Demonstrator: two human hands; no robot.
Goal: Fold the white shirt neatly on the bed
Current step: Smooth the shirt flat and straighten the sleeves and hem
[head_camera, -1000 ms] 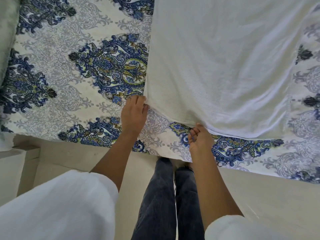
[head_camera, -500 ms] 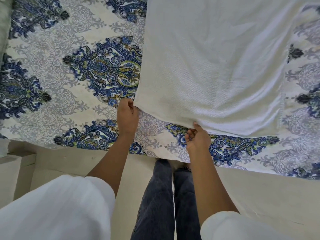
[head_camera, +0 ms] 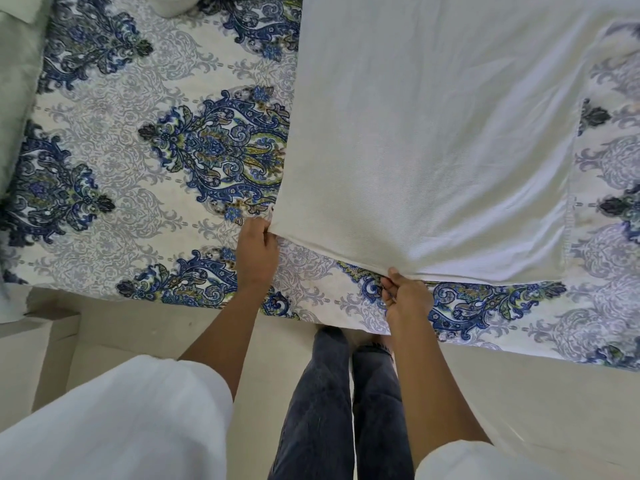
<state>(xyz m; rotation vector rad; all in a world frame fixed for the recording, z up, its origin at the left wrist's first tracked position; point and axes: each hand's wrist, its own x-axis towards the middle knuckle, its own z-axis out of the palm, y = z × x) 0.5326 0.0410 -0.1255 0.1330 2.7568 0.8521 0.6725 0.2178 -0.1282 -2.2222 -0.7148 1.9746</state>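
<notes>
Patterned bedsheet (head_camera: pixel 114 161) under white shirt (head_camera: pixel 433 150); L hand (head_camera: pixel 257 252) pinches corner, R hand (head_camera: pixel 407 297) pinches near edge — uneven pull btwn them could skew/wrinkle fold.

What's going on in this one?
A person stands at the side of a bed with a white shirt spread over the patterned bedsheet. The left hand grips the shirt's near left corner, and the right hand pinches the near edge further along. The rest of the shirt lies mostly flat, with creases running out from the right hand's pinch.
</notes>
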